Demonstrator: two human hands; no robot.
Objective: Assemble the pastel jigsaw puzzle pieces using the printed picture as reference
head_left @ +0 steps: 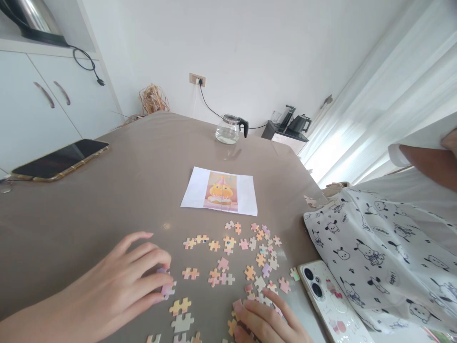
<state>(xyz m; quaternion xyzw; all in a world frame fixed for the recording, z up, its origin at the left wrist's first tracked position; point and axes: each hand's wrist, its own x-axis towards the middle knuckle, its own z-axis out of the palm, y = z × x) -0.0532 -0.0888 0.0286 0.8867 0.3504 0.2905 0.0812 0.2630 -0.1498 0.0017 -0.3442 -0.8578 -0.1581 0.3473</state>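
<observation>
My left hand rests on the table with its fingers bent around two joined-looking purple puzzle pieces, which its fingertips partly cover. My right hand lies low over a cluster of loose pieces, fingers apart; one fingertip touches a pink puzzle piece. Between the hands are joined orange-pink pieces and a small joined group. Nearer to me lie yellow pieces and a grey piece. A printed picture of a yellow character with a cake lies beyond them.
A phone in a decorated case lies at the right edge beside a person's patterned cloth. Another phone is at the far left. A glass pot with clear liquid stands at the back of the brown table.
</observation>
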